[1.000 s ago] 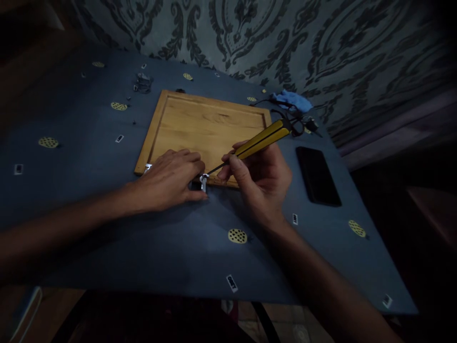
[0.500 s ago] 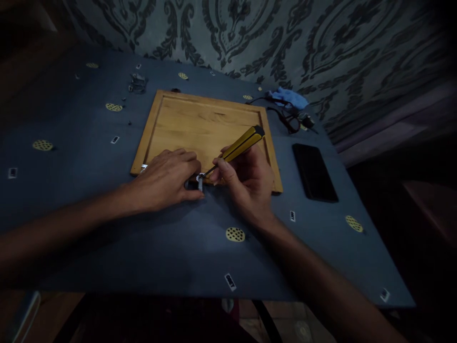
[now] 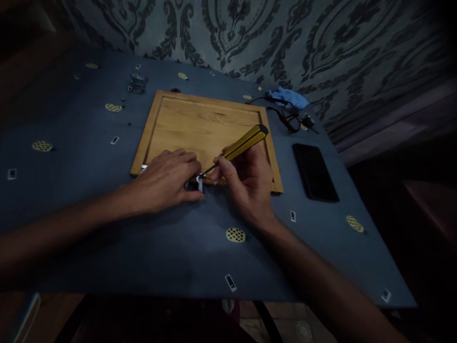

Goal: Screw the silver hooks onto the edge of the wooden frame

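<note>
Right hand (image 3: 252, 183) gripping screwdriver (image 3: 246, 144) | left hand (image 3: 166, 178) pinching bracket (image 3: 200, 184), panel (image 3: 193, 128) 6 o'clock | panel likely handling stiff, rim (image 3: 145, 138) offering hold

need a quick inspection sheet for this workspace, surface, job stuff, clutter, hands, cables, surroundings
Surface: blue-grey table cover with printed yellow ovals and small labels
Job's things: yellow-and-black-handled screwdriver, tip at a small shiny metal piece on the near edge of a framed rectangular wooden panel
Clutter: black rectangular phone-like slab, dark-framed glasses, crumpled blue cloth, small grey pieces too dim to identify
Hands: left hand over the panel's near edge, thumb by the metal piece, grip unclear; right hand grips the screwdriver
Cables: nothing clearly seen
Surroundings: wall with dark leafy pattern; dim light
</note>
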{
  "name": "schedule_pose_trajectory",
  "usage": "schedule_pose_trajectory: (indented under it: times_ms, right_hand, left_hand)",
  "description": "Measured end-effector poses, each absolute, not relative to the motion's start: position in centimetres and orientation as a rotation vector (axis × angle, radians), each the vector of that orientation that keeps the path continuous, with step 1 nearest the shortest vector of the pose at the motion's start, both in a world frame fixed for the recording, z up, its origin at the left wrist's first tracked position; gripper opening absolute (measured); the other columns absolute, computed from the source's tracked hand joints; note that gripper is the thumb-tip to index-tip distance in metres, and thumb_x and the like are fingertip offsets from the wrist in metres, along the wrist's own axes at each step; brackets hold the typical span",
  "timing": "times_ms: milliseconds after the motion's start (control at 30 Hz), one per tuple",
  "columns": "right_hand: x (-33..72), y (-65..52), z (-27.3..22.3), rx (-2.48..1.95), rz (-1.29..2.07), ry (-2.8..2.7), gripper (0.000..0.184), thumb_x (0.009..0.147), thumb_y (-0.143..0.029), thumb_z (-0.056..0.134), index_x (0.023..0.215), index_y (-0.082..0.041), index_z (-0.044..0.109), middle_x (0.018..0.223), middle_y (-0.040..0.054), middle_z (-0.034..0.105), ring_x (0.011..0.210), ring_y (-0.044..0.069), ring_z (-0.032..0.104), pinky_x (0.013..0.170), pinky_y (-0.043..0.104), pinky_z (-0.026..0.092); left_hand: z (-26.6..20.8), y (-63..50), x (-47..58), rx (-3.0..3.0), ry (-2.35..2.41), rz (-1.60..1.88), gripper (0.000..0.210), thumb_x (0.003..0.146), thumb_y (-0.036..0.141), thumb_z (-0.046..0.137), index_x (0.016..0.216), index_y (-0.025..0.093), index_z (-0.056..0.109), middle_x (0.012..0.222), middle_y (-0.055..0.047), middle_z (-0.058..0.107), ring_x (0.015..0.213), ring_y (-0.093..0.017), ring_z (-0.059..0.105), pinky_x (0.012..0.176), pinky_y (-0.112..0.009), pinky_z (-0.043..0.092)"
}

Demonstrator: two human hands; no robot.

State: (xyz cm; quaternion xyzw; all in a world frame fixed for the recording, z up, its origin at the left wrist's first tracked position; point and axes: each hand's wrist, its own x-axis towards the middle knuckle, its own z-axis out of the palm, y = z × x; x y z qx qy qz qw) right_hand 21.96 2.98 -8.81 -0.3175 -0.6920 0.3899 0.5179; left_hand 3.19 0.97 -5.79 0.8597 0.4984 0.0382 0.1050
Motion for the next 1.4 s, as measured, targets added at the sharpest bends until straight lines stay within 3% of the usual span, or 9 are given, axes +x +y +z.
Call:
schedule_pose_trajectory:
  times_ms: [233,433,967,1133,1400]
  right_hand:
    - [22.1,3.3,-8.7,-0.772,0.878,-1.703,0.024,0.098,-0.049,0.063,0.092,-0.029,0.051,0.069,-0.0055,0.063,0.056,0.014,0.064,0.051,0.031,0.052]
    - [22.1,3.4,-8.7,-0.755,0.909,-1.678,0.024,0.097,-0.047,0.066,0.091,-0.029,0.052,0.072,-0.0045,0.062,0.056,0.014,0.062,0.052,0.032,0.053]
    - [22.0,3.6,-8.7,-0.736,0.91,-1.679,0.025,0.098,-0.051,0.063,0.09,-0.031,0.051,0.068,-0.0046,0.06,0.055,0.015,0.061,0.052,0.034,0.053]
    - [22.1,3.5,-8.6,-0.756,0.906,-1.691,0.025,0.098,-0.05,0.064,0.09,-0.03,0.051,0.067,-0.0052,0.061,0.056,0.015,0.061,0.053,0.033,0.053]
    - [22.1,3.5,-8.6,-0.727,0.913,-1.684,0.024,0.098,-0.049,0.063,0.09,-0.03,0.051,0.067,-0.005,0.06,0.055,0.016,0.06,0.053,0.034,0.051]
  left_hand:
    - [-5.7,0.0,2.6,2.665,1.42,0.172,0.043,0.09,0.053,0.07,0.11,0.015,0.065,0.107,-0.009,0.067,0.109,-0.032,0.062,0.093,-0.045,0.047]
    - [-5.8,-1.3,1.6,2.774,1.257,0.302,0.046,0.095,0.045,0.065,0.129,0.014,0.061,0.127,-0.013,0.067,0.122,-0.031,0.059,0.103,-0.046,0.046]
    - [-7.1,-1.3,1.0,2.677,1.229,0.404,0.04,0.1,0.04,0.059,0.134,0.02,0.061,0.14,-0.01,0.066,0.135,-0.028,0.056,0.117,-0.052,0.039]
    - [-7.3,-1.3,0.9,2.659,1.193,0.449,0.038,0.1,0.039,0.058,0.133,0.019,0.061,0.137,-0.01,0.067,0.131,-0.027,0.06,0.116,-0.052,0.042]
    - [-7.3,-1.5,0.6,2.763,1.221,0.263,0.044,0.102,0.036,0.056,0.143,0.021,0.055,0.149,-0.011,0.06,0.142,-0.031,0.051,0.117,-0.057,0.038]
